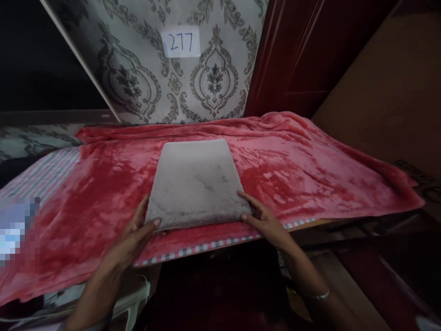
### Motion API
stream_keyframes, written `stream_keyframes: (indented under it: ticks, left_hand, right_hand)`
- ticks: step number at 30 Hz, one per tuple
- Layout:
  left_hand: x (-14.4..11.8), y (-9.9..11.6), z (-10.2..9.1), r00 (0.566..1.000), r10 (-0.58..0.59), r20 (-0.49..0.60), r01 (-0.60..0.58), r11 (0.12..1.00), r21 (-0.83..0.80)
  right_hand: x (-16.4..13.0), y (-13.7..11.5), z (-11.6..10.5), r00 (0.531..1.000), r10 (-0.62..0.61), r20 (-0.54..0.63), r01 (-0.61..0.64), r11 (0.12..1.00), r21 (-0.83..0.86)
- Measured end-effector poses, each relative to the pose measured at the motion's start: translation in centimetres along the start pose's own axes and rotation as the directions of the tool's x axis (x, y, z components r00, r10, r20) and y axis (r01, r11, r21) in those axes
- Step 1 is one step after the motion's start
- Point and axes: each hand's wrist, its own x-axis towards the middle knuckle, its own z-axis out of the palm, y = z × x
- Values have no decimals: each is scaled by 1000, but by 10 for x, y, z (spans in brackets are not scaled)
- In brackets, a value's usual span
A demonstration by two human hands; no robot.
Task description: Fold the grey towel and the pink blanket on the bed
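A folded grey fluffy towel (195,181) lies flat on a red plush blanket (303,170) that covers a table. My left hand (136,232) grips the towel's near left corner, thumb on top. At the near right corner my right hand (263,219) holds the towel's edge, fingers laid along its side. A thin bracelet (320,295) sits on my right wrist.
A checked cloth (206,247) shows under the blanket along the table's front edge. Patterned wallpaper with a paper label reading 277 (181,42) rises behind. A dark red cabinet door (310,55) stands at the back right. A striped cloth (44,177) lies at the left.
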Motion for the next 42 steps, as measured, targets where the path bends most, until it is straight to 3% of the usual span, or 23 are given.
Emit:
stream_keyframes:
  ticks: [6, 9, 12, 18, 22, 24, 27, 30, 32, 35, 39, 42]
  left_hand:
    - [0, -1, -3, 1000, 0, 19, 0, 1000, -20]
    - [-2, 1, 0, 1000, 2, 8, -2, 1000, -17]
    - [-2, 3, 4, 1000, 9, -9, -10, 1000, -22]
    - [0, 2, 2, 1000, 7, 3, -7, 999, -44]
    - [0, 1, -4, 1000, -26, 18, 27, 997, -70]
    - [0, 2, -5, 999, -39, 18, 40, 993, -112]
    - [0, 5, -5, 998, -55, 3, 55, 986, -157]
    - [-2, 6, -3, 998, -65, -11, 62, 982, -180]
    - [-3, 6, -1, 998, -61, -16, 56, 978, -203]
    - [-5, 6, 1, 998, -51, -33, 43, 974, -224]
    - [-8, 11, 5, 996, -57, -62, 40, 966, -254]
    - [-10, 16, 9, 994, -61, -89, 34, 959, -282]
  right_hand:
    - [-3, 6, 5, 971, -218, -95, 177, 930, -323]
    - [-4, 10, 11, 935, -349, -64, 282, 840, -464]
    - [-6, 17, 15, 901, -432, -35, 364, 798, -481]
    - [-11, 22, 19, 887, -456, -70, 373, 798, -474]
    - [-15, 13, 8, 901, -434, -11, 364, 769, -526]
    - [-17, 6, -1, 898, -441, -7, 354, 730, -584]
    - [-13, -7, -10, 856, -516, -39, 348, 630, -695]
    - [-5, -15, -2, 812, -583, 17, 391, 524, -757]
    - [-1, -14, 10, 813, -566, 134, 448, 462, -765]
    - [2, -5, 25, 845, -444, 300, 485, 397, -779]
    - [2, 0, 32, 883, -340, 324, 439, 353, -826]
    - [3, -8, 43, 883, -322, 342, 440, 312, -842]
